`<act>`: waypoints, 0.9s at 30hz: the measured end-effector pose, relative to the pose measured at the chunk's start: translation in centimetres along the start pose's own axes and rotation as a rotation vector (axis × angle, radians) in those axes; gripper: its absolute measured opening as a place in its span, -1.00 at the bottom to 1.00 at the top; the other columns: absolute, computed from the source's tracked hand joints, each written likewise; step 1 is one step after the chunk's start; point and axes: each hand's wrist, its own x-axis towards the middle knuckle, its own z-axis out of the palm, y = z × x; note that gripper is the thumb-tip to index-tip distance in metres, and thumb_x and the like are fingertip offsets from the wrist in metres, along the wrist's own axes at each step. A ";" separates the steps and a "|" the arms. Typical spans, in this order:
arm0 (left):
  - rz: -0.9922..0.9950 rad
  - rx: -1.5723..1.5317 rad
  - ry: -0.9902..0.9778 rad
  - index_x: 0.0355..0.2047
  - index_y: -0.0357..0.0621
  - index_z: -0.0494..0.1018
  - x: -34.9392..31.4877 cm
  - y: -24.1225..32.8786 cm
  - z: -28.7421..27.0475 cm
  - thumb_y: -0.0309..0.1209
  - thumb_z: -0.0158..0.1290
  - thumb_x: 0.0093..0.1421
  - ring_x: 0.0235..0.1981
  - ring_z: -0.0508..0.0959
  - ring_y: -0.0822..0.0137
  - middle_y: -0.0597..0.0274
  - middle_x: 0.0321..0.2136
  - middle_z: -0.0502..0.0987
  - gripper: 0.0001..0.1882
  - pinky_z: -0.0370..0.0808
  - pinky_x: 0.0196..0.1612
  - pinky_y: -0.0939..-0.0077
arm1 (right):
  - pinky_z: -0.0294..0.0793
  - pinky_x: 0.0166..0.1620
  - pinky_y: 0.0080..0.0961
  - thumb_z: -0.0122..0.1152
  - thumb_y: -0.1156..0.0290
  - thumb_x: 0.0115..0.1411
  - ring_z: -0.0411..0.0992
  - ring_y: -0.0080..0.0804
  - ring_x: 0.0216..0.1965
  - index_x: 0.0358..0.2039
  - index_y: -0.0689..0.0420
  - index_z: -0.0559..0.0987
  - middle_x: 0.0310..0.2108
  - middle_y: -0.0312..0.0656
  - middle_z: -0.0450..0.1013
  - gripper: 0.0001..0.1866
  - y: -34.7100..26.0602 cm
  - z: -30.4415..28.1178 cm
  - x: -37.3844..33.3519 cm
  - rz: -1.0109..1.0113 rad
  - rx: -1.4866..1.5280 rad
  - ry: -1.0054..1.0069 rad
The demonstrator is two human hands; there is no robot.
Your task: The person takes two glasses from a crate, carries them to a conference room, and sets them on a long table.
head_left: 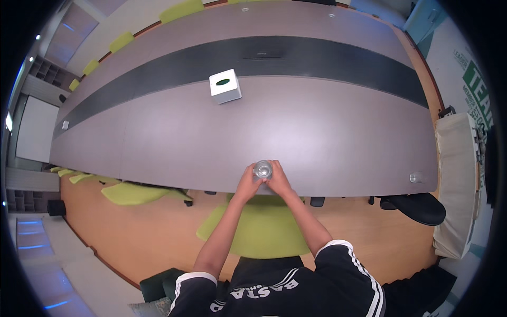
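A clear drinking glass (263,169) stands at the near edge of the long grey-brown table (174,132), seen from above through its round rim. My left hand (248,182) is wrapped round its left side, and my right hand (277,179) closes round its right side. The thumbs come close together at the near side of the glass. Whether its base rests on the table is hard to tell. A second clear glass (416,177) stands near the table's right end, apart from both hands.
A white tissue box (226,86) sits farther back, before the table's dark centre strip (317,55). A green chair (256,230) is tucked below my forearms. A black chair (417,207) stands at the near right, and a cream-covered stand (455,179) flanks the right end.
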 end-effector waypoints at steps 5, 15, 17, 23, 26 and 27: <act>0.027 -0.047 0.009 0.13 -0.28 0.13 2.6 -0.4 0.2 -0.49 0.18 0.02 0.03 0.41 0.04 -0.07 0.06 0.29 -0.31 0.38 0.06 0.29 | 0.30 0.08 -0.27 0.37 0.54 -0.17 0.24 -0.02 0.02 0.03 0.22 0.28 -0.06 -0.03 0.24 -0.30 1.0 0.5 1.7 0.037 -0.028 0.063; 0.015 -0.055 -0.020 0.18 -0.24 0.07 5.1 -1.7 -0.1 -0.49 0.15 0.06 0.04 0.42 0.03 -0.05 0.11 0.28 -0.29 0.39 0.05 0.31 | 0.34 0.08 -0.34 0.35 0.56 -0.14 0.28 -0.08 0.03 0.09 0.19 0.21 -0.01 -0.04 0.21 -0.24 1.8 1.0 3.4 0.071 -0.024 0.119; 0.045 -0.038 -0.018 0.20 -0.23 0.05 5.7 -2.2 -0.1 -0.49 0.14 0.08 0.04 0.41 0.03 -0.04 0.12 0.28 -0.29 0.39 0.05 0.31 | 0.33 0.10 -0.35 0.35 0.54 -0.13 0.27 -0.09 0.05 0.13 0.21 0.17 0.01 -0.01 0.20 -0.21 2.1 0.8 3.5 0.131 0.055 0.086; 0.051 0.075 -0.012 0.22 -0.21 0.01 7.2 -1.8 -0.7 -0.47 0.11 0.11 0.05 0.41 0.03 -0.09 0.13 0.26 -0.29 0.38 0.06 0.29 | 0.26 0.16 -0.34 0.23 0.51 -0.03 0.24 -0.07 0.09 0.17 0.28 0.10 0.06 0.08 0.16 -0.24 2.3 -1.5 0.2 0.194 -0.102 -0.014; 0.045 0.070 -0.010 0.22 -0.28 0.02 7.9 -1.7 -1.2 -0.42 0.12 0.10 0.11 0.34 0.00 -0.16 0.13 0.24 -0.27 0.30 0.13 0.28 | 0.24 0.16 -0.27 0.17 0.49 0.01 0.18 0.04 0.14 0.19 0.26 0.05 0.11 0.12 0.11 -0.25 3.5 -1.5 -3.6 0.151 -0.161 -0.037; 0.038 0.060 -0.006 0.21 -0.32 0.02 8.1 -1.9 -1.4 -0.39 0.14 0.09 0.14 0.30 -0.02 -0.19 0.13 0.24 -0.25 0.27 0.17 0.28 | 0.23 0.16 -0.26 0.16 0.49 0.01 0.17 0.05 0.14 0.19 0.26 0.06 0.12 0.12 0.11 -0.26 3.4 -1.6 -4.9 0.171 -0.173 -0.050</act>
